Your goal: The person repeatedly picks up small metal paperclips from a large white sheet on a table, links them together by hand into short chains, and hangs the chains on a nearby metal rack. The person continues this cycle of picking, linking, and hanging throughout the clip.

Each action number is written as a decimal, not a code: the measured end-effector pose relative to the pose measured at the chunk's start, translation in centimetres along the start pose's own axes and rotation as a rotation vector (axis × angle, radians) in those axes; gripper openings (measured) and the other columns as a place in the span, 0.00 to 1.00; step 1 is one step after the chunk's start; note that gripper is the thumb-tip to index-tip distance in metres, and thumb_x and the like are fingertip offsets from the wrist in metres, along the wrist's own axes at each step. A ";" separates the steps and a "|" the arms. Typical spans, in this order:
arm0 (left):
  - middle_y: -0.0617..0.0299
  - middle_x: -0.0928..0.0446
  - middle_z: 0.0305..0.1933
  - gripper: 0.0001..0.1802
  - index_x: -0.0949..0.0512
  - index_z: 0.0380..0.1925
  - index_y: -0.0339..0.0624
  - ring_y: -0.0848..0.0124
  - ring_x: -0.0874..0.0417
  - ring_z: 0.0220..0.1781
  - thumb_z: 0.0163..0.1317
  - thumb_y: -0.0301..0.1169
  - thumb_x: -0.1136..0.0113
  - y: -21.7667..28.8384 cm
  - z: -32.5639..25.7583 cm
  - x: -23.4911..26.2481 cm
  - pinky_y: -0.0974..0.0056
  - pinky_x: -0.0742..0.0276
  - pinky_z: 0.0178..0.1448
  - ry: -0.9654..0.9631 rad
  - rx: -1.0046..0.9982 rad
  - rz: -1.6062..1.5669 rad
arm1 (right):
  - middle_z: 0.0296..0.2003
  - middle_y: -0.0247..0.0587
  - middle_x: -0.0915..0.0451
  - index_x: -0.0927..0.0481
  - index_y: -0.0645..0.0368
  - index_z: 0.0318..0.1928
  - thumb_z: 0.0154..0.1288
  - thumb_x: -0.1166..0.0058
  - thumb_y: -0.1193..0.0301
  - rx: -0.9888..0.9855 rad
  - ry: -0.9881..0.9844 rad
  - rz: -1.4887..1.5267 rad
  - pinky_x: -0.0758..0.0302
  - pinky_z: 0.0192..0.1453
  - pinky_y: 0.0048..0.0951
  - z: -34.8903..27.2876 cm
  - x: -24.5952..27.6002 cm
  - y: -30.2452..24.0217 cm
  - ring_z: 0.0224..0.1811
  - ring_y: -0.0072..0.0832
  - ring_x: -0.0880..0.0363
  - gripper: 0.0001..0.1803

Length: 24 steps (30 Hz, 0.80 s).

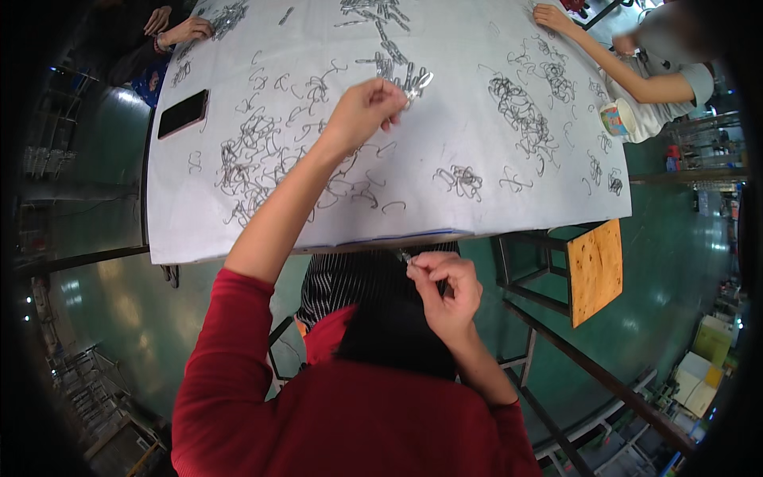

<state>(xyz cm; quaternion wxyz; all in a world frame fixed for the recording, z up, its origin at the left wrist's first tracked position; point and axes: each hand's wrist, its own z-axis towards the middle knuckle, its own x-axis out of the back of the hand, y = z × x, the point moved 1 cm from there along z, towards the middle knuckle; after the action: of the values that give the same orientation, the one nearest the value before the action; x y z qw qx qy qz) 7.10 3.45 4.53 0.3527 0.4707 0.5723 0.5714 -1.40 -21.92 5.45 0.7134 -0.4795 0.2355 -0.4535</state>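
Note:
My left hand (367,115) reaches over the white-covered table (445,219), its thumb and fingers pinched at a shiny, narrow slotted metal piece (420,84). Similar pieces lie in a loose pile (391,57) just beyond the fingertips. Below the table's near edge, in front of my lap, my right hand (453,294) is closed in a pinch on a small metal piece (406,257), whose exact form is too small to tell. Left of centre, many thin curved wire hooks (250,163) lie scattered beside my left forearm.
More wire hooks (520,111) lie to the right. A black phone (183,114) rests at the left edge. One person's hand (189,30) is far left, another's arm (616,67) far right by a paper cup (617,119). A wooden-topped stool (596,270) stands right.

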 end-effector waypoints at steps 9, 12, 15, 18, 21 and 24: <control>0.61 0.19 0.36 0.09 0.22 0.42 0.34 0.73 0.17 0.35 0.63 0.25 0.41 0.3 -14.6 -4.5 0.70 0.21 0.39 -0.031 0.166 -0.435 | 0.30 0.46 0.20 0.34 0.63 0.33 0.57 0.41 0.86 -0.024 0.012 0.056 0.20 0.35 0.25 -0.9 -0.6 0.7 0.31 0.29 0.19 0.13; 0.58 0.18 0.35 0.07 0.19 0.36 0.35 0.72 0.16 0.34 0.61 0.26 0.40 -0.7 -13.8 -3.8 0.68 0.23 0.38 0.120 0.011 0.003 | 0.30 0.46 0.20 0.34 0.63 0.33 0.57 0.42 0.86 -0.019 0.025 0.064 0.21 0.34 0.24 -1.2 -0.7 0.6 0.31 0.28 0.19 0.13; 0.54 0.19 0.33 0.06 0.17 0.33 0.37 0.66 0.17 0.33 0.57 0.26 0.39 -2.9 -9.5 -2.5 0.64 0.23 0.38 0.249 -0.220 0.551 | 0.31 0.46 0.20 0.33 0.63 0.33 0.57 0.42 0.87 -0.032 0.034 0.080 0.21 0.34 0.23 -1.7 -0.6 0.7 0.31 0.26 0.20 0.13; 0.53 0.20 0.33 0.07 0.17 0.34 0.39 0.60 0.18 0.35 0.56 0.27 0.40 -5.9 -5.2 -4.0 0.59 0.22 0.40 0.178 -0.364 0.758 | 0.31 0.46 0.20 0.33 0.63 0.32 0.57 0.43 0.87 -0.035 0.047 0.057 0.22 0.33 0.23 -2.1 -0.3 0.7 0.31 0.25 0.20 0.12; 0.54 0.21 0.34 0.08 0.18 0.35 0.39 0.58 0.19 0.37 0.56 0.27 0.41 -6.2 -4.2 -5.0 0.57 0.22 0.43 0.175 -0.399 0.862 | 0.31 0.46 0.20 0.33 0.63 0.32 0.57 0.43 0.88 0.004 0.056 0.074 0.22 0.33 0.22 -2.0 -0.2 0.7 0.30 0.25 0.21 0.12; 0.55 0.22 0.36 0.06 0.20 0.34 0.39 0.59 0.20 0.40 0.57 0.26 0.43 -6.9 -4.5 -5.4 0.59 0.21 0.45 0.150 -0.464 1.000 | 0.31 0.46 0.20 0.33 0.63 0.32 0.58 0.43 0.87 -0.019 0.068 0.094 0.22 0.34 0.23 -1.9 0.0 0.4 0.30 0.25 0.21 0.12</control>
<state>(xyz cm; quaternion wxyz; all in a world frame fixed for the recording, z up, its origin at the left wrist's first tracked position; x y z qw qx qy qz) 3.60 -2.42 -2.52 0.0914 0.5530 0.1619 0.8122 -2.71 -22.73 4.30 0.7207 -0.4591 0.2863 -0.4334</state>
